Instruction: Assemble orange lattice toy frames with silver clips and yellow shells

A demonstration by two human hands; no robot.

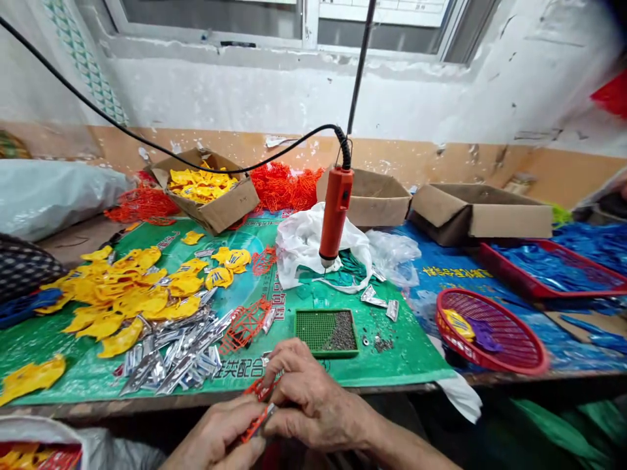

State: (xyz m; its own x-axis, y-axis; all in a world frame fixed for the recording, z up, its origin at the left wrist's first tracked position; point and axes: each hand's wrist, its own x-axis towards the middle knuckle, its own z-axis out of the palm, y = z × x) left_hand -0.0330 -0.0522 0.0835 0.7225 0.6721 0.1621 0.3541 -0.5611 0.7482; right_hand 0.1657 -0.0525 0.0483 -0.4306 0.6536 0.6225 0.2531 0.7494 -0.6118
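Observation:
At the table's front edge, my left hand point(220, 431) pinches a small orange-red plastic part point(255, 423) with a silvery strip at its end. My right hand point(313, 398) has its fingers closed on the same part from the other side; some of it is hidden by the fingers. Just beyond lie an orange lattice frame point(246, 324) and a pile of silvery metal pieces point(181, 346). A green tray point(313, 353) with many tiny screws sits past my right hand. Above it hangs an orange-red electric screwdriver point(335, 212), bit down, touched by neither hand.
Yellow plastic pieces point(142, 294) are heaped at left. Behind stand a cardboard box point(230, 205) of yellow pieces and two more boxes. White plastic bag point(298, 245) lies under the screwdriver. A red basket point(524, 359) and red tray point(543, 290) stand right. A black cable point(196, 163) crosses overhead.

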